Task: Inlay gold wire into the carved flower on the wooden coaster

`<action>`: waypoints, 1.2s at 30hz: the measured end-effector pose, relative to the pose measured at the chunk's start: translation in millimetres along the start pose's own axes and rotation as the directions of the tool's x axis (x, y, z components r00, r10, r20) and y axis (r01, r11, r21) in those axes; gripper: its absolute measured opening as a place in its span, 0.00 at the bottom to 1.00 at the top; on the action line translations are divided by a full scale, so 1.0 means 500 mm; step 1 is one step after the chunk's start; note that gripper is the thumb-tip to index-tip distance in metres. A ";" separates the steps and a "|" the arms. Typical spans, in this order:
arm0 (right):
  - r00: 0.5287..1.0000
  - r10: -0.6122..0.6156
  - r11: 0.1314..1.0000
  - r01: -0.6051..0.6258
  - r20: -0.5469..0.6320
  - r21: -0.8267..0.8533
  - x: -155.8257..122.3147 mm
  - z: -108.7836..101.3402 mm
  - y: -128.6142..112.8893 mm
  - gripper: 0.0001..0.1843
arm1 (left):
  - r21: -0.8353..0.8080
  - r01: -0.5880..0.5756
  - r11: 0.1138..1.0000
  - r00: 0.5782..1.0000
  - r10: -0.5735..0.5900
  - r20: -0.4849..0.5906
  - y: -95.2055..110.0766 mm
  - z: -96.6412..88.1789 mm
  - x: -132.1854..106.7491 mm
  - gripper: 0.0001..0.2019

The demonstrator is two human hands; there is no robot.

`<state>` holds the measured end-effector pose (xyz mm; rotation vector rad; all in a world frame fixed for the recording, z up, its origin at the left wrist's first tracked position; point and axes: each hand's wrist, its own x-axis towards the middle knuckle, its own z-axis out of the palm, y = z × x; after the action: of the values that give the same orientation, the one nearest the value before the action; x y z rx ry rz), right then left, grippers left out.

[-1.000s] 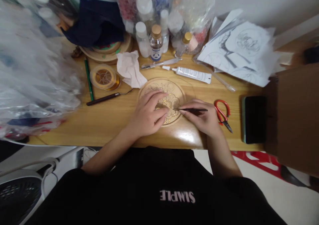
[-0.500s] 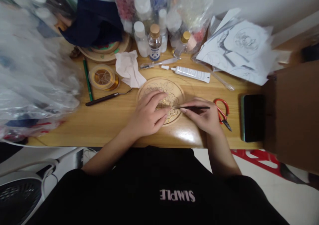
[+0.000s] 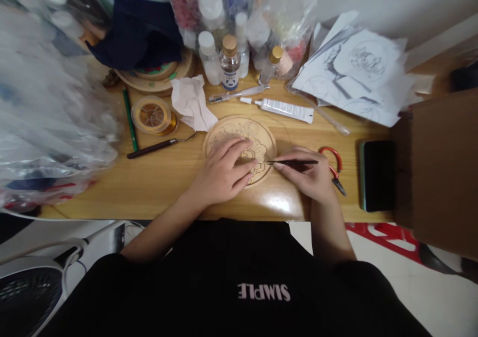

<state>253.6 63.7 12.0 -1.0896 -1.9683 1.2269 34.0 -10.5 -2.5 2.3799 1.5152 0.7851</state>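
Observation:
A round pale wooden board (image 3: 266,134) lies flat on the table, drawn with flower outlines. Gold wire (image 3: 248,154) follows some of those lines near its middle. Across the board's left part rests my left hand (image 3: 223,173), palm down, fingers spread and covering part of the drawing. Dark tweezers (image 3: 298,162) are pinched in my right hand (image 3: 309,175) at the board's right edge. Their thin tips point left, close to my left fingertips. Whether the tips grip any wire is too small to tell.
Behind the board lie a white tube (image 3: 287,109), a pen (image 3: 239,94) and a crumpled tissue (image 3: 194,103). A wire spool (image 3: 153,115) and a hooked tool (image 3: 151,149) sit left. Red-handled pliers (image 3: 338,170), a phone (image 3: 379,175) and a cardboard box (image 3: 444,172) stand right.
My right hand and the tweezers have shifted slightly right, drawing the tips a little away from my left fingers. My left hand stays on the board.

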 end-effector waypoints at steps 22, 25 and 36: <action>0.995 -0.089 0.996 0.089 0.045 0.014 -0.001 0.010 -0.004 0.04 | -0.030 -0.033 0.999 0.997 0.031 -0.064 -0.002 -0.001 0.003 0.11; 0.995 -0.087 0.996 0.087 0.051 0.001 0.000 0.012 -0.003 0.04 | -0.034 -0.032 0.999 0.998 0.030 -0.062 -0.003 -0.001 0.003 0.11; 0.997 -0.064 0.998 0.064 0.044 -0.001 0.001 0.010 -0.003 0.04 | -0.034 -0.031 0.999 0.998 0.029 -0.063 -0.002 -0.001 0.003 0.11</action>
<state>248.8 61.6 11.6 -1.0012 -2.0225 1.2242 33.4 -8.5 -2.1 2.3787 1.4794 0.8938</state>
